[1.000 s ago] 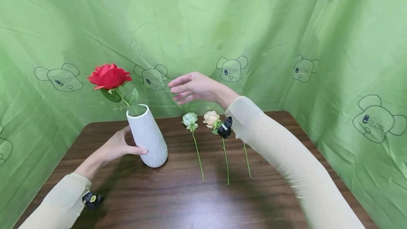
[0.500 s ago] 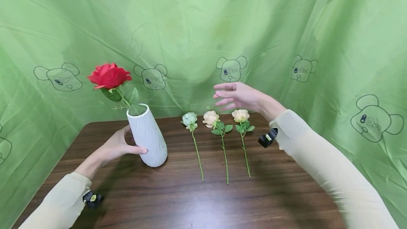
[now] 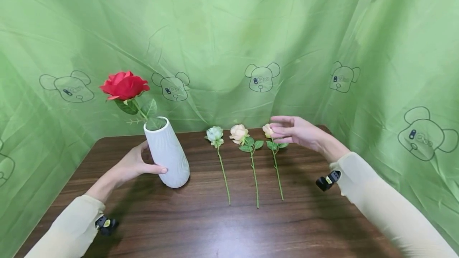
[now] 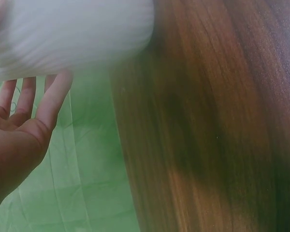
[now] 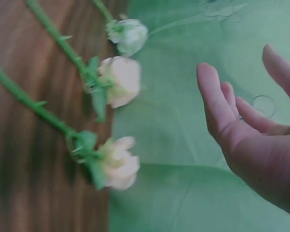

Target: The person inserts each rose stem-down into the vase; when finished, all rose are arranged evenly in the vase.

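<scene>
A white ribbed vase [image 3: 167,156] stands on the left half of the table, with a red rose [image 3: 124,85] leaning out of its mouth to the left. My left hand [image 3: 130,165] holds the vase, thumb across its front and the other fingers behind it. In the left wrist view those fingers [image 4: 57,99] meet the vase's underside edge of view. Over the rightmost cream rose [image 3: 267,130] hovers my right hand [image 3: 300,133], fingers spread and holding nothing. The right wrist view shows a gap between hand and bloom. Left of it lie another cream rose [image 3: 239,133] and a pale green rose [image 3: 214,135].
The roses lie side by side on the dark wooden table [image 3: 201,230], blooms near its far edge and stems toward me. A green curtain [image 3: 215,43] with bear-head drawings hangs behind and at both sides.
My right hand has moved right and down, from beside the vase to the rightmost cream rose. My left hand, the vase and the red rose have stayed in place.
</scene>
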The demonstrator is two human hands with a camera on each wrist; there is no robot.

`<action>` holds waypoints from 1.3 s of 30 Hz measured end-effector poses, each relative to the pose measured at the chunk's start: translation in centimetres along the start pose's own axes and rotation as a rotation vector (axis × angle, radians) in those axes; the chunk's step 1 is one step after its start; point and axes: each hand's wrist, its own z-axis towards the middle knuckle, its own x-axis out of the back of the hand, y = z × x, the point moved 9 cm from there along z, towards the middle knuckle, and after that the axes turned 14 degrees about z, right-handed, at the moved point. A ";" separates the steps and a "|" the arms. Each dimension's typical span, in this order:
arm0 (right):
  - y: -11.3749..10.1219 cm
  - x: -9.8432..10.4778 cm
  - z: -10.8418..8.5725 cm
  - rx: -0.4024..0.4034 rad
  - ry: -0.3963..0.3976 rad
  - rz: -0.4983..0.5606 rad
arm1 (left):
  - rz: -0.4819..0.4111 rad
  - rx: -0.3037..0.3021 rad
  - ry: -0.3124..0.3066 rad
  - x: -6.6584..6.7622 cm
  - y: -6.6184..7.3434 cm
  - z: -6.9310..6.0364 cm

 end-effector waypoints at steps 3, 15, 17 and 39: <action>2.1 1.0 -0.5 0.002 0.020 -0.022 | -0.001 0.003 -0.003 0.1 0.0 -0.5; 10.5 3.8 -1.4 -0.085 0.118 -0.057 | 0.011 0.023 -0.016 -0.6 -0.4 -1.8; 11.7 4.1 -1.3 -0.107 0.129 -0.066 | 0.012 0.034 -0.011 -0.4 -0.7 -2.2; 13.6 8.1 0.4 -0.251 0.280 -0.278 | 0.021 0.013 -0.002 0.3 0.4 -0.2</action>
